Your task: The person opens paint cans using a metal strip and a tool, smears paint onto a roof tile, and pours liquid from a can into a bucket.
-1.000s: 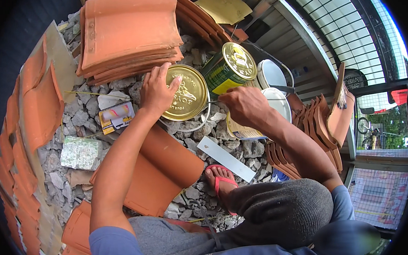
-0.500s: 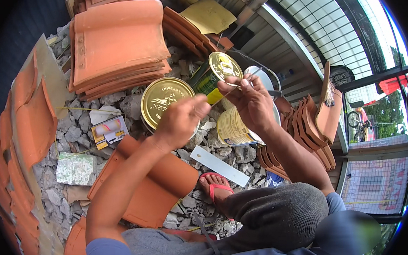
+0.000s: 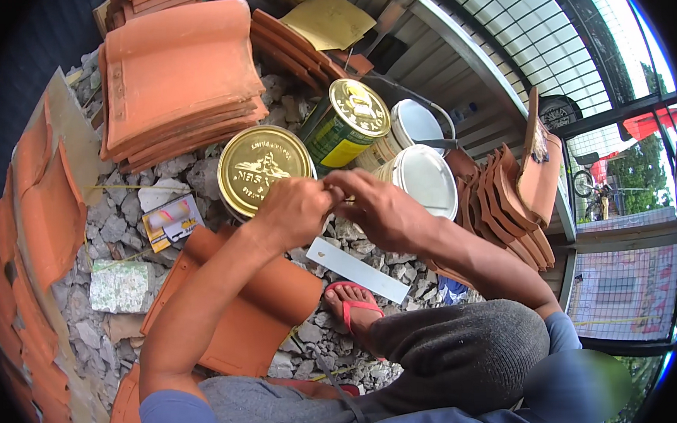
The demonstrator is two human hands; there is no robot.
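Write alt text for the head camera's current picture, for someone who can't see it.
A person's left hand and right hand meet, fingers bunched together, near a round gold-topped can; whether they hold something is hidden. Nearby are a green can, pale buckets and stacked orange roof tiles, amid broken grey rubble.

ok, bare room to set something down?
Bare: curved top of the tile stack, beyond the nearer gold-lidded tin; uneven rubble between pale strip and leaning tiles. Crowded: around left hand and right hand, by tin and white buckets.
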